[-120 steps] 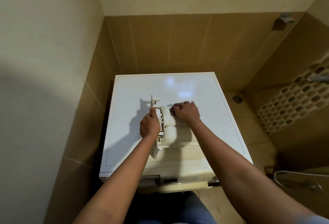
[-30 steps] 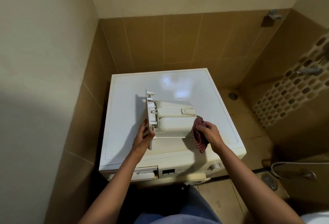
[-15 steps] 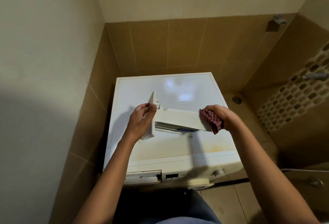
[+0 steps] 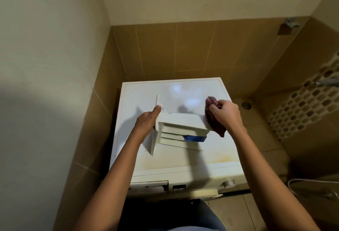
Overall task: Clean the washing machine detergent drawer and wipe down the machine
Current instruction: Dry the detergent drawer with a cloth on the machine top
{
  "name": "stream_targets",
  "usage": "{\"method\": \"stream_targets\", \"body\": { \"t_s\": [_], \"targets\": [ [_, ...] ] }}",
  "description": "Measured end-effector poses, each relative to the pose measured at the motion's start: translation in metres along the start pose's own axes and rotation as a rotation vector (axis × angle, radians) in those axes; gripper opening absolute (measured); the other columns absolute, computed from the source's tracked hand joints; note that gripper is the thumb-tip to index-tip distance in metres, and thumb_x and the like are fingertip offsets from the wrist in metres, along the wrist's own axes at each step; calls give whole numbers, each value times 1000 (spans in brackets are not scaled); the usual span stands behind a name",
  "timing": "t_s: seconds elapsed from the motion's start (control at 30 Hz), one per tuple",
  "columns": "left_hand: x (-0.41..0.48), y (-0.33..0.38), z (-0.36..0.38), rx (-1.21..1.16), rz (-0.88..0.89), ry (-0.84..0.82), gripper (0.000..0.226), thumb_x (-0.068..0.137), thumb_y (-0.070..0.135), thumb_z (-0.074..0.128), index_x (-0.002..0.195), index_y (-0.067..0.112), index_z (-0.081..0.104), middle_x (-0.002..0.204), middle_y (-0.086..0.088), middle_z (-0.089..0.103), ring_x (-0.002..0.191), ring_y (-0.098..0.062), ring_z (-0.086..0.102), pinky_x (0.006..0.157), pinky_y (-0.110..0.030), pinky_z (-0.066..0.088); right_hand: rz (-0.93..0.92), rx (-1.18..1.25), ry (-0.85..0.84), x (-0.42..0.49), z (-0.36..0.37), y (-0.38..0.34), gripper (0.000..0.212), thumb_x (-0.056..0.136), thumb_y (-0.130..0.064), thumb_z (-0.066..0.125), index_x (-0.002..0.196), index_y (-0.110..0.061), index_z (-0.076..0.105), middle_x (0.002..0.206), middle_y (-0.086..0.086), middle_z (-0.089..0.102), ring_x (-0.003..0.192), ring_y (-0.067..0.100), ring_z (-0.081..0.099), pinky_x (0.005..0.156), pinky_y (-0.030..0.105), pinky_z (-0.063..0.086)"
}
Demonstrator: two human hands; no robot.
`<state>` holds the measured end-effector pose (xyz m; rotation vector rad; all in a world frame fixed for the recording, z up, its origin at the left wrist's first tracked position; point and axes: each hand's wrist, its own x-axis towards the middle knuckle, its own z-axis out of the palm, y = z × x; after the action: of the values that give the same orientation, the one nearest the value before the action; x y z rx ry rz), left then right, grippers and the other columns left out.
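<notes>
The white detergent drawer [image 4: 180, 128] is held up above the washing machine's top [image 4: 211, 150], turned on its side so its ribbed face and a blue insert [image 4: 195, 138] show. My left hand [image 4: 147, 120] grips the drawer's front panel at its left end. My right hand [image 4: 224, 115] holds a dark red checked cloth [image 4: 212, 122] pressed against the drawer's right end. On the machine's front, the empty drawer slot [image 4: 149, 186] shows at the left.
The machine stands in a tiled corner, close to the wall on its left. A floor drain [image 4: 245, 105] lies to its right. A hose [image 4: 311, 188] lies on the floor at the lower right, and a tap [image 4: 328, 82] sticks out of the right wall.
The drawer has been lifted off the machine's top and rolled onto its side. My right hand with the cloth has gone from the drawer's near side to its right end.
</notes>
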<state>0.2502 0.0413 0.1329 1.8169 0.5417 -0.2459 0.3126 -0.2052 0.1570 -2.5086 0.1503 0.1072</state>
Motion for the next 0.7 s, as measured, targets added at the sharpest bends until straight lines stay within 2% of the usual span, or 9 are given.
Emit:
{"method": "stream_targets", "body": {
  "t_s": [0.03,0.1,0.17,0.23,0.3,0.4,0.53,0.63,0.7],
  "targets": [
    [1,1,0,-25,-18,-19,54,89,65,42,95,16,64,105,-13,68,99,-28,63,95,-41,48,-131,-7,19,-3,1,-7,24,89,-31,54,93,-13,69,85,9,65,77,25,58,65,33,48],
    [0,6,0,-87,-63,-56,59,81,69,47,102,19,68,107,-10,70,103,-27,64,100,-42,47,-344,-31,-96,-10,5,-23,21,88,-28,58,93,-13,71,86,7,65,80,24,58,69,35,48],
    [3,8,2,-121,-111,-64,67,67,72,47,104,21,70,108,-12,70,106,-29,64,99,-42,45,-466,-96,-257,-18,20,-39,19,86,-29,59,89,-14,70,86,6,65,80,24,58,70,38,49],
    [4,13,8,-88,-124,-42,70,68,71,39,102,17,67,106,-14,69,102,-31,62,94,-42,47,-557,-147,-274,-24,43,-50,19,84,-31,58,90,-16,69,88,4,63,85,27,56,72,39,48],
    [1,17,13,-40,-112,19,61,84,61,31,99,11,63,100,-11,65,93,-27,57,83,-37,45,-603,-140,-237,-32,61,-59,22,84,-32,57,98,-21,69,95,-1,61,91,25,51,75,39,46],
    [4,14,19,-24,-97,70,51,93,50,30,89,10,62,97,-13,65,89,-25,55,77,-36,41,-605,-130,-121,-43,77,-69,22,85,-32,61,104,-23,68,98,-4,59,92,20,42,65,32,42],
    [7,9,22,-90,-103,128,45,92,48,34,75,14,58,80,-4,63,82,-23,56,73,-35,42,-636,-158,90,-55,89,-77,12,74,-22,71,86,-19,71,79,-2,60,81,22,48,50,25,30],
    [8,11,31,-77,-103,193,49,92,49,32,89,11,62,94,-11,65,91,-27,59,75,-37,44,-686,-248,175,-56,93,-77,19,57,-15,81,73,-14,71,66,-2,60,66,22,53,43,24,33],
    [9,13,37,-51,-98,236,52,93,49,31,96,8,63,98,-14,64,93,-28,59,75,-37,45,-728,-278,192,-53,92,-74,21,56,-16,82,74,-13,71,68,0,62,67,23,54,45,26,40]
  ]
}}
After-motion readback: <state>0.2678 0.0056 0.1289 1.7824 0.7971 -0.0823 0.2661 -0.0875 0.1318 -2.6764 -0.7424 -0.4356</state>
